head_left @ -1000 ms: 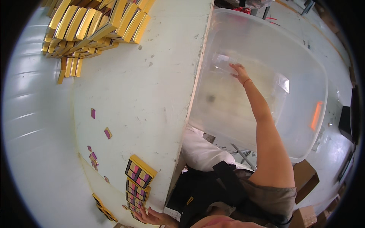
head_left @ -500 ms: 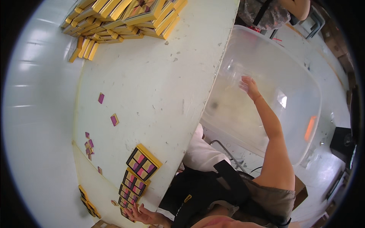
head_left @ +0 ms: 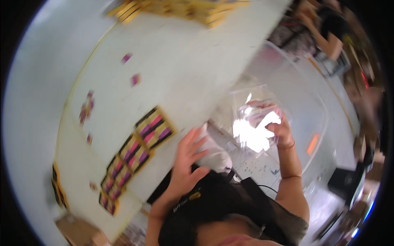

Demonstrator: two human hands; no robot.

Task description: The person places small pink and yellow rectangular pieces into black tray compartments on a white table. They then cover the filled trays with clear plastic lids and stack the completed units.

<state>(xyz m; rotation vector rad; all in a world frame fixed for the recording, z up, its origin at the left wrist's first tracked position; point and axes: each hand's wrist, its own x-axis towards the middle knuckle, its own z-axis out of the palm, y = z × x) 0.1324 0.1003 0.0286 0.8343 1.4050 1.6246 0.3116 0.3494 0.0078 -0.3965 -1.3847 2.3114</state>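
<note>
My right hand [head_left: 279, 129] is closed on a clear plastic piece [head_left: 256, 123] in front of my body, beside the table edge. Strong glare whitens much of it, so I cannot tell whether it is a sleeve, a box or a sheet. My left hand [head_left: 188, 162] hovers near the table's edge with fingers spread and nothing in it. Left of it, a row of makeup palettes [head_left: 155, 128] lies in yellow-edged cases, with black frames and pink, purple and gold pans. The picture is blurred by motion.
A big translucent tub [head_left: 305, 98] stands right of the white table [head_left: 193, 69]. Yellow-edged cases [head_left: 176, 9] are stacked at the far end. Small purple pieces [head_left: 135, 79] lie scattered at left. A cardboard box [head_left: 78, 229] sits lower left. Another person [head_left: 328, 35] is at far right.
My right hand has come back from the tub toward me, bringing the clear plastic piece. My left hand has lifted away from the palettes and moved right. The view has turned.
</note>
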